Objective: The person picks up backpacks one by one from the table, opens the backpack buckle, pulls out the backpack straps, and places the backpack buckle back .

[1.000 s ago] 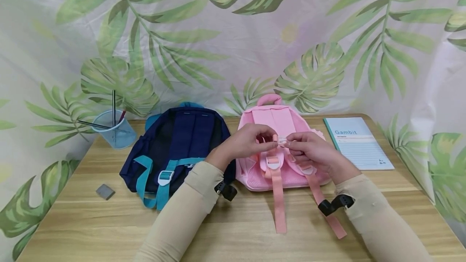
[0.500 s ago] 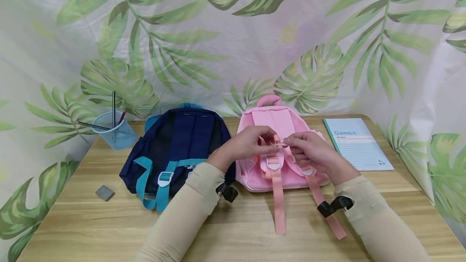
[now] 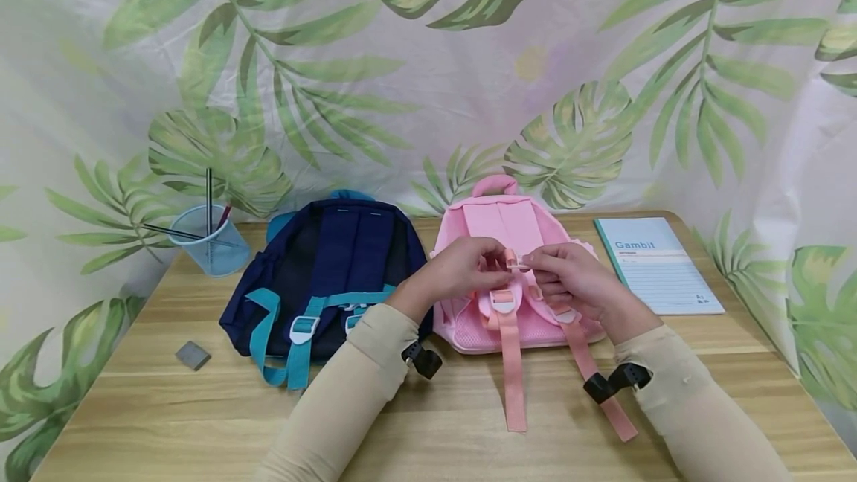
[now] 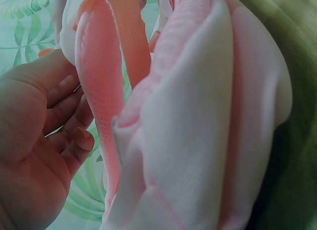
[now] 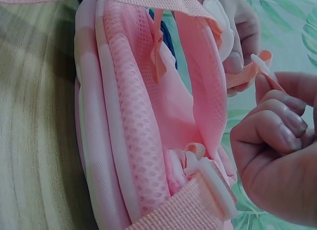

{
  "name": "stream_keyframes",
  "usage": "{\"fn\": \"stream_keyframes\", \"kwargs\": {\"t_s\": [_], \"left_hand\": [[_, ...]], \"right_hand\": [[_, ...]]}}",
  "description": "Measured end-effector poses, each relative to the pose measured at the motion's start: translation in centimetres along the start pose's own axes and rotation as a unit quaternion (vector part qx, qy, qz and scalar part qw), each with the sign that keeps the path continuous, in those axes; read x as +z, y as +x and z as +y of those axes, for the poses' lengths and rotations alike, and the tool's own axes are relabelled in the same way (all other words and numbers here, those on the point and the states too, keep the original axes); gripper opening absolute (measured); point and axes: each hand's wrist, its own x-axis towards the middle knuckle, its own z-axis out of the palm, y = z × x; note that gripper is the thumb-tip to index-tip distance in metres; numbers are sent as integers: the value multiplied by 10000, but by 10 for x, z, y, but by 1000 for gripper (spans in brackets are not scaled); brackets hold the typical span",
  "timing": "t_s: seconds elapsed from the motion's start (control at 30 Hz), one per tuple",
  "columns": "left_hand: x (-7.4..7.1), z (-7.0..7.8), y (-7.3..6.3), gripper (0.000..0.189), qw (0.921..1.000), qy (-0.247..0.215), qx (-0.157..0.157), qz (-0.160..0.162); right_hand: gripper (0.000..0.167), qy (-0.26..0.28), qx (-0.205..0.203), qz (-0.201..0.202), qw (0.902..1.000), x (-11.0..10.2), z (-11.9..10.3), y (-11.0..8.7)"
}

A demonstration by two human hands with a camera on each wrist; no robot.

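Note:
A pink backpack [image 3: 498, 218] stands with its strap side facing me. In front of its back panel, my left hand [image 3: 465, 270] holds a salmon webbing strap [image 5: 242, 76] between thumb and fingers. My right hand [image 3: 576, 277] pinches a small white plastic buckle [image 5: 260, 64] through which that strap loops. The two hands are close together, fingertips nearly meeting at the buckle. Below them hangs a white slider [image 3: 503, 300] on a padded shoulder strap [image 4: 99, 67]. In the left wrist view, the left fingertips are partly hidden behind the padded strap.
A navy backpack [image 3: 355, 244] with teal straps stands to the left. Farther left are a blue mesh pen cup [image 3: 214, 248] with pens and a grey eraser-like block [image 3: 193, 355]. A notebook [image 3: 659, 266] lies at the right. Two salmon strap ends [image 3: 514, 385] trail on the table.
The left hand has shifted slightly down, its fingers closing in nearer the strap. The white buckle has tilted between the hands. The right hand has barely moved.

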Motion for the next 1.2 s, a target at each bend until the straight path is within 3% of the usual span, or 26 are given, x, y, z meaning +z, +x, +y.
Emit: {"fn": "stream_keyframes", "kwargs": {"t_s": [0.47, 0.73, 0.97, 1.07, 1.2], "left_hand": [[-1, 0, 1, 16, 9998, 169, 56, -72], [3, -3, 2, 17, 9992, 381, 32, -87], [1, -1, -1, 19, 9990, 420, 75, -149], [-2, -1, -3, 23, 9994, 286, 187, -53], [-6, 1, -6, 27, 9976, -88, 635, 256]], "right_hand": [[26, 186, -183, -79, 9996, 3, -8, -6], [35, 578, -662, -260, 9958, 5, -8, -5], [31, 399, -560, -136, 9975, 6, -11, -7], [30, 224, -481, -84, 9986, 5, -11, -7], [29, 17, -476, -46, 9989, 5, -10, -6]]}}
